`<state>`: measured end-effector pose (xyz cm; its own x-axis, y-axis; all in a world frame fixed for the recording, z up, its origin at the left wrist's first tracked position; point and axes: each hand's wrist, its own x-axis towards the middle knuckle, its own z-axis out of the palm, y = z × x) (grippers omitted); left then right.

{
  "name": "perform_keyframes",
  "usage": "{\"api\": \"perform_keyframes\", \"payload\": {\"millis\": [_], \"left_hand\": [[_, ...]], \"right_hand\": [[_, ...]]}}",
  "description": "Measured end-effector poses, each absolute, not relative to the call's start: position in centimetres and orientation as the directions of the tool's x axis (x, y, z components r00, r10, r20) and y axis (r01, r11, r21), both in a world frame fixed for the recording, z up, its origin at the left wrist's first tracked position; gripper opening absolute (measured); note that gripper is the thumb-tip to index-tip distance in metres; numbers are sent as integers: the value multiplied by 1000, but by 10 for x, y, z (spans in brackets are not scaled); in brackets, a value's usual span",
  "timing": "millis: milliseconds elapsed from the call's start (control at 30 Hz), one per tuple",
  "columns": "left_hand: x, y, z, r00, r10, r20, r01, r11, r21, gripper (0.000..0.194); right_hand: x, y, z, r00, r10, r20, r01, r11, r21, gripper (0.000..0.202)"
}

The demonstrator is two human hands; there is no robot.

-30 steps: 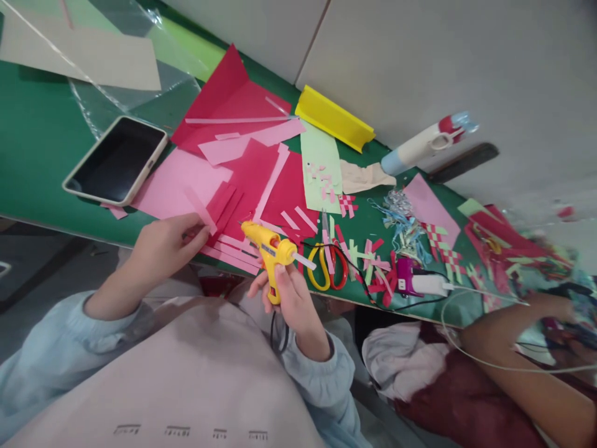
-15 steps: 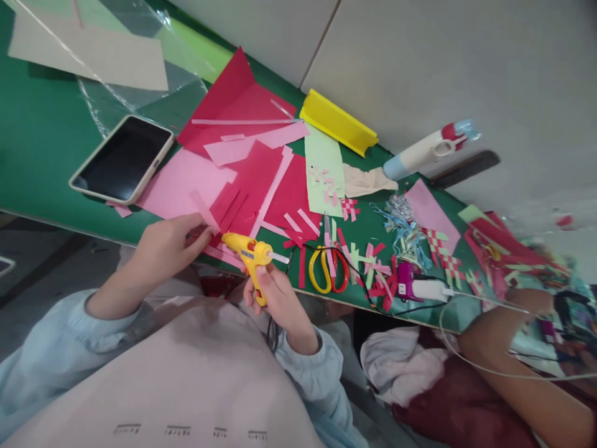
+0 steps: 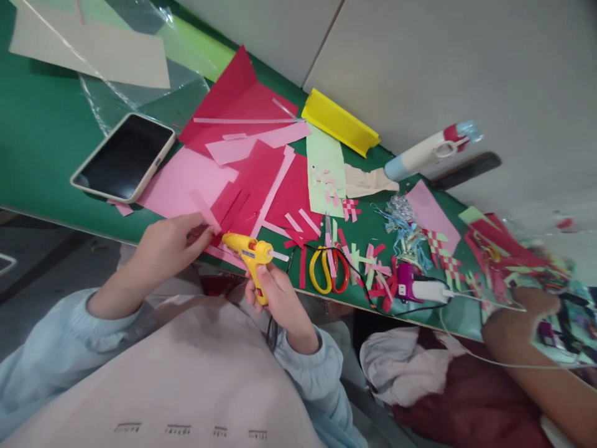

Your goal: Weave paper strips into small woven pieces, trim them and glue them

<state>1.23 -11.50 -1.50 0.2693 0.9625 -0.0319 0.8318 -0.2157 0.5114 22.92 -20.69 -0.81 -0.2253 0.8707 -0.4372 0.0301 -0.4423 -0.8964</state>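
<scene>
My right hand [image 3: 278,294] is wrapped round the handle of a yellow hot glue gun [image 3: 254,254], with a clear glue stick [image 3: 280,256] poking out of its back. The gun's nozzle points left, close to the fingertips of my left hand [image 3: 175,242]. Those fingers are pinched on a paper strip [image 3: 205,210] in pink, just over the table's front edge. Red paper sheets [image 3: 252,177] and a pink sheet [image 3: 189,183] lie under and beyond the strip. Dark red strips rest on the red sheet near the nozzle.
A phone [image 3: 125,157] lies left. Scissors [image 3: 329,267] with yellow and red handles lie right of the gun, among paper scraps. Farther right are a purple power adapter [image 3: 408,283], a bottle [image 3: 431,149] and a co-worker's arm [image 3: 522,330]. A yellow holder [image 3: 339,121] stands at the wall.
My hands and the glue gun keep almost the same place. The co-worker's arm at the right has shifted a little to the right.
</scene>
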Motion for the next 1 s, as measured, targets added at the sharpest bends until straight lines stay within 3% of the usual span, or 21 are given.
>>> {"api": "perform_keyframes", "payload": {"millis": [1000], "left_hand": [[12, -118, -10, 290, 954, -75, 822, -209, 530, 31]], "right_hand": [[229, -205, -5, -232, 878, -418, 112, -402, -909, 50]]}}
